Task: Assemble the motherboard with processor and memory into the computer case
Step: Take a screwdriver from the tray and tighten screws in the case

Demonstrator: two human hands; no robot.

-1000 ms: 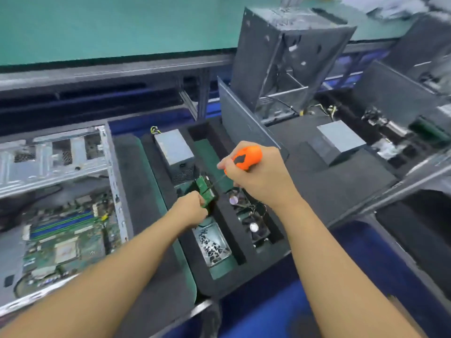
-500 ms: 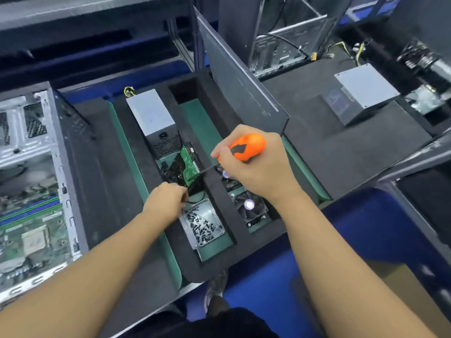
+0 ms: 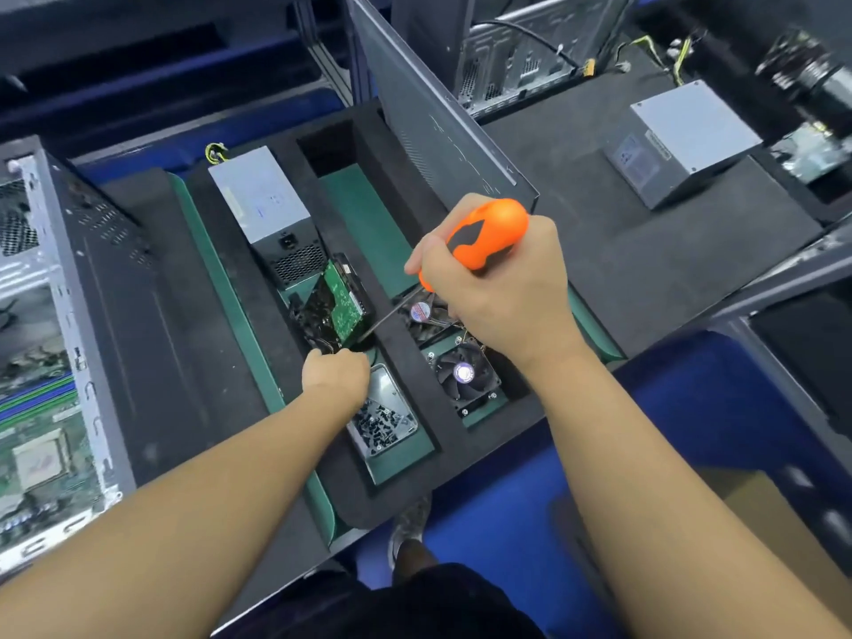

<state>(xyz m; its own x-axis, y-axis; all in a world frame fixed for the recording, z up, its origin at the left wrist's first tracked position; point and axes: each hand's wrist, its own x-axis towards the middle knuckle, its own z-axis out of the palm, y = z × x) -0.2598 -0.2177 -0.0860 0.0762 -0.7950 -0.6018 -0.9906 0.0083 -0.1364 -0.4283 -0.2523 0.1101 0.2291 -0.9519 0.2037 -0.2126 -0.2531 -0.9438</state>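
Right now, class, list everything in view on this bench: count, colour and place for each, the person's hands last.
silver metal power supply boxes: two, silver; one in the black foam tray, one on the right mat.
green-boarded hard drive: one, green and black; tilted in the tray.
black cooling fans: two, black; tray's right compartment.
metal dish of black screws: one, silver; tray's near end.
open grey computer case with green motherboard: one; far left.
dark grey side panel: one; leaning behind the tray.
orange-and-black screwdriver: one, orange; held above the fans.
left hand: one; curled beside the drive, its hold hidden.
right hand: one; grips the screwdriver.
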